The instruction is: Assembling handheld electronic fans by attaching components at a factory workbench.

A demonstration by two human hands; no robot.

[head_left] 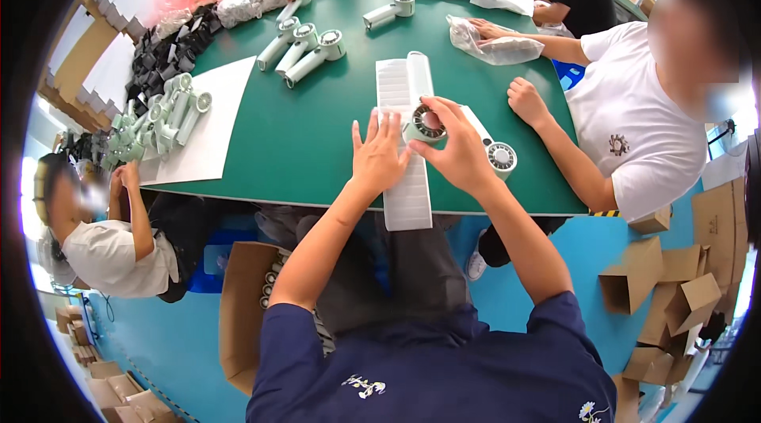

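Observation:
A pale green and white handheld fan (429, 122) lies on a long white ribbed packing sheet (409, 205), its handle pointing away from me. My right hand (461, 145) curls its thumb and fingers around the fan's round head. With fingers spread, my left hand (379, 155) lies flat on the sheet, its thumb tip close to the fan head. The sheet's near end hangs past the table edge toward my lap. Just right of my right hand, a second handheld fan (502, 156) rests on the table, its handle partly hidden by that hand.
Several fans (315, 58) lie ahead on the green table (317, 149); more are heaped on a white board (214, 133) at left. A co-worker's hand (495, 33) at right touches a clear plastic bag (476, 46). A cardboard box (242, 304) stands by my left leg.

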